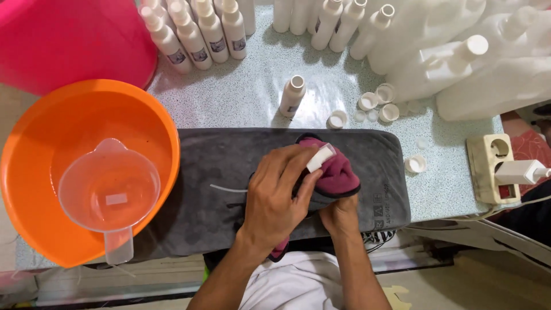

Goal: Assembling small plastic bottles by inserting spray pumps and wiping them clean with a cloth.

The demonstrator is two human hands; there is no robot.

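Clearly the biggest thing under the hands is the grey towel (pixel 229 172), spread flat on the speckled worktop (pixel 252 92) just beside the orange basin (pixel 34 172), in which a clear measuring jug (pixel 109 189) sits. On the towel lies a magenta cloth (pixel 338 172), soft and limp, so it will fold and slide easily. The right hand (pixel 340 215) is mostly hidden under it; its fingers seem closed on the cloth from below. The left hand (pixel 275 195) is curled around a small white bottle (pixel 319 158), of which only one end shows, wrapped in the cloth. I judge it light, stiff plastic, probably smooth and slippery; the body is the best place to grip.
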